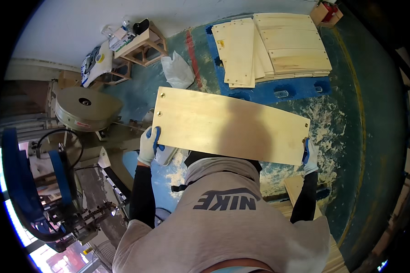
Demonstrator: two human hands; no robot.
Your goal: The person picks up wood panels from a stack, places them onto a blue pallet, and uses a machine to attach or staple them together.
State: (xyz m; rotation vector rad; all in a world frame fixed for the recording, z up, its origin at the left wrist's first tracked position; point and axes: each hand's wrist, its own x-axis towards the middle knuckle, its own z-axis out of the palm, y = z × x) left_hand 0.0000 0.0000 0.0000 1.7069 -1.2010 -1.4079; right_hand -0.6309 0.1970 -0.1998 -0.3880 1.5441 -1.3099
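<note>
A long pale wooden board (196, 119) with brass-coloured metal inserts near its ends spans the space in front of my body. My left hand (148, 144), in a white glove with blue on the palm side, grips its left end, thumb over the face. At the other end my right hand (310, 156), gloved the same way, holds the lower right corner. The fingers behind the board are hidden. A shadow falls across the board's right half.
Beyond the board, a blue pallet (300, 91) bears stacked wooden boards (296, 43). More boards (294, 187) lie by my right side. A machine with a round grey housing (87, 107) and a blue-framed machine (61, 175) stand left. A white plastic bag (177, 70) sits near a wooden stool (146, 45).
</note>
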